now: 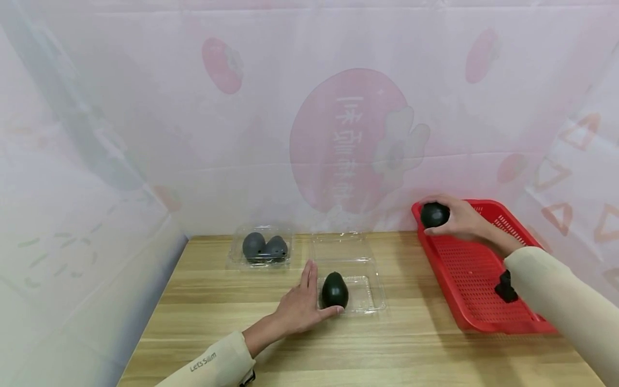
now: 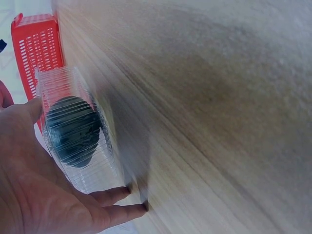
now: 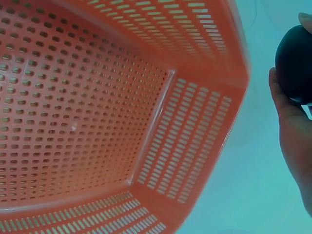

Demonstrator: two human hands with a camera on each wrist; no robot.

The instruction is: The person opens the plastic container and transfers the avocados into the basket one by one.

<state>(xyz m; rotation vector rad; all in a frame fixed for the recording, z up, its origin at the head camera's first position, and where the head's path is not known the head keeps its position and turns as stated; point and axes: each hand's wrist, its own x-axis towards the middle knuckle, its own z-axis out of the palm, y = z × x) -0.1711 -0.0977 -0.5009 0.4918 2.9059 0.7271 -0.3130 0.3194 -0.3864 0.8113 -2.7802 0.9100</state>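
Observation:
My right hand (image 1: 456, 217) holds a dark avocado (image 1: 435, 215) between thumb and fingers, above the far left corner of a red plastic basket (image 1: 442, 285). In the right wrist view that avocado (image 3: 296, 66) shows at the right edge, past the basket's end wall (image 3: 183, 139). An open clear clamshell box (image 1: 377, 290) lies on the table, with one dark green avocado (image 1: 335, 291) in its left part. My left hand (image 1: 302, 306) rests along the box's left side, fingers extended. In the left wrist view its thumb (image 2: 34, 108) touches the box's rim, and two fingertips reach the tabletop.
A second clear box (image 1: 261, 263), holding two dark avocados (image 1: 253, 246), stands at the back left of the wooden table (image 1: 213, 312). A small black object (image 1: 505, 287) shows by the right sleeve, over the basket. A printed cloth (image 1: 271, 134) hangs behind the table.

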